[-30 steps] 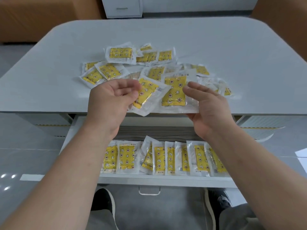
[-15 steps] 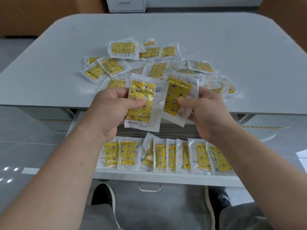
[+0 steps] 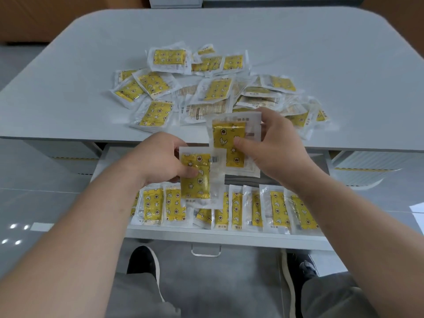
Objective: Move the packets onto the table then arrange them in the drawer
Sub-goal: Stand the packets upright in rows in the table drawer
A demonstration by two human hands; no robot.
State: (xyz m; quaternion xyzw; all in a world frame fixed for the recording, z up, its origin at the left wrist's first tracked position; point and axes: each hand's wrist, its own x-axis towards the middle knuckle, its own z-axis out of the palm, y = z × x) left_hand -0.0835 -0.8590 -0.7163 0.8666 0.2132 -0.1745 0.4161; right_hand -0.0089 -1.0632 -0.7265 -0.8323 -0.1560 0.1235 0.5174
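Note:
My left hand point(image 3: 160, 160) grips a clear packet with a yellow patterned insert point(image 3: 199, 182), held upright over the open drawer point(image 3: 224, 237). My right hand point(image 3: 273, 145) pinches a second yellow packet point(image 3: 227, 138) just above and to the right of the first, at the table's front edge. A row of several packets point(image 3: 257, 210) stands side by side along the drawer's front. A loose pile of several more packets point(image 3: 211, 88) lies on the grey table point(image 3: 321, 53).
The drawer has a clear handle point(image 3: 206, 250) on its front. My legs and dark shoes point(image 3: 144, 260) are below the drawer. A white cabinet point(image 3: 175, 1) stands beyond the table's far edge.
Both hands lifted a packet each from the pile, turned them upright and lowered them toward the drawer. The left packet now hangs lower, over the row.

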